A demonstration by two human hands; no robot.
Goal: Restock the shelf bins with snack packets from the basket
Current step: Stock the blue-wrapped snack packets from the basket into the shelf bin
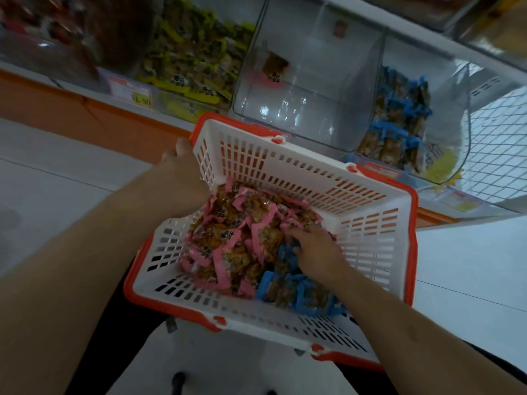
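Snack packets, pink-edged [228, 246] and blue-edged [296, 292], heaped in a white basket [368, 223] with an orange rim. Right hand [316, 252]: fingers curled down into the heap where pink meets blue; whether they pinch a packet cannot be told. Left hand [182, 166]: fingers wrapped over the basket's far-left rim. Beyond the fingers, shelf bins: a nearly empty clear bin [302, 89] holding one pink packet [275, 68], a blue-packet bin [405, 121] to its right, a yellow-packet bin [194, 61] to its left. Pale tiled floor [57, 178] below.

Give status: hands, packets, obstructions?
Left hand grips basket rim. Right hand among pink packets, grasp unclear. Middle bin nearly empty. Nothing in the way.
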